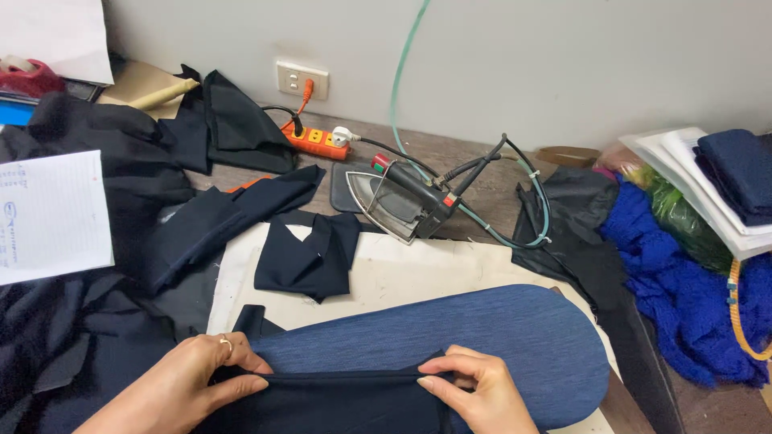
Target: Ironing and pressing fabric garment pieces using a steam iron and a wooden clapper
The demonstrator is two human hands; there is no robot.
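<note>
Both of my hands pinch the folded top edge of a dark navy fabric piece [346,398] that lies over a blue padded pressing board [498,329]. My left hand [189,386], with a ring on one finger, grips the edge at its left end. My right hand [474,390] pinches the same edge at its right end. The fabric stretches straight between the two hands. A steam iron [402,202] rests on its side farther back on the table, untouched.
Folded navy pieces [310,257] lie on a cream cloth [418,273]. Dark fabric piles and a lined paper sheet [52,217] fill the left. An orange power strip [318,141] sits by the wall. Bright blue knit fabric [683,297] and stacked papers are at the right.
</note>
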